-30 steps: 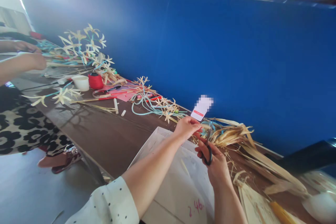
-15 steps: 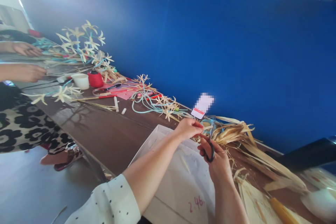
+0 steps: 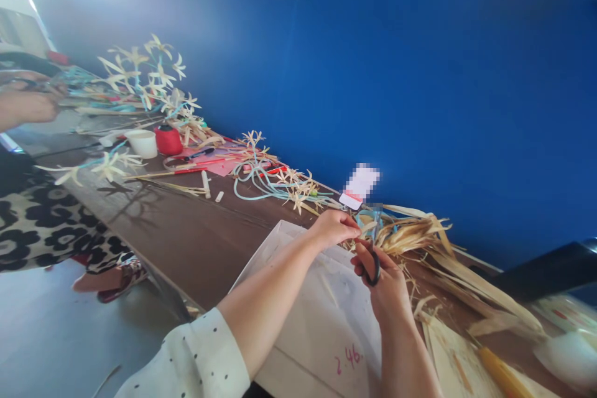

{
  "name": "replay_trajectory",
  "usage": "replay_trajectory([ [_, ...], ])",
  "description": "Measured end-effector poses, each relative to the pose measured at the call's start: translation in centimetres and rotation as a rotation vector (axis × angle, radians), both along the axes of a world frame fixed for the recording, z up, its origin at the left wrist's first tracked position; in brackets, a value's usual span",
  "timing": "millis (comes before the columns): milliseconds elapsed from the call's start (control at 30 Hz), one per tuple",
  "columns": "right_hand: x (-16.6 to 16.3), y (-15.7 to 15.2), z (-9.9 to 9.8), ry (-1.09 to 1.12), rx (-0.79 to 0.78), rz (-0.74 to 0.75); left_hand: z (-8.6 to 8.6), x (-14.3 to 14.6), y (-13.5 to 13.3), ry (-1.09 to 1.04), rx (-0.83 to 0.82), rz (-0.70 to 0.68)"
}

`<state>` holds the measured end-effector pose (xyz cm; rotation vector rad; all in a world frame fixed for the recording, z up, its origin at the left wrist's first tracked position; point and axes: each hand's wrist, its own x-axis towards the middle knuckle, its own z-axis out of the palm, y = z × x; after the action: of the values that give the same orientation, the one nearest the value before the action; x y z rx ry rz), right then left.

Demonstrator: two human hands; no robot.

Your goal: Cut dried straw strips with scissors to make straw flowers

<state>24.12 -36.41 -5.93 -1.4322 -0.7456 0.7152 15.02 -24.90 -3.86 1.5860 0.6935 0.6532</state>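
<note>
My left hand [image 3: 334, 227] is closed in a pinch over the far edge of a white box lid. Between its fingertips is a thin pale strip of dried husk, mostly hidden by the fingers. Beside it, my right hand [image 3: 387, 280] grips a pair of scissors [image 3: 374, 267] by the black handles. The blades point up and away, close to the left fingertips. Just beyond both hands lies a heap of dried corn husks [image 3: 410, 235]. Under my forearms is the white box lid [image 3: 298, 323], marked with pink handwritten numbers.
Pale husk flowers [image 3: 158, 71] on blue stems stand at the left, near a white cup [image 3: 142, 143] and a red container [image 3: 168, 140]. Looped light-blue cords [image 3: 254, 183] lie mid-table. A blue partition [image 3: 420, 87] runs behind. Another person's hands [image 3: 32, 102] work at far left.
My hands stay almost in place, and the pale strip shows less beside the scissor blades. The other person's hands have drawn together and shifted left.
</note>
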Motion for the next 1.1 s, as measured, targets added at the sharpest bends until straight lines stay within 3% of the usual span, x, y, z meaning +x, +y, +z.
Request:
replay_trajectory([
  [1100,-0.10,-0.10,0.16,-0.008,0.022,0.016,-0.16,-0.04,0.06,0.011,0.083,-0.022],
])
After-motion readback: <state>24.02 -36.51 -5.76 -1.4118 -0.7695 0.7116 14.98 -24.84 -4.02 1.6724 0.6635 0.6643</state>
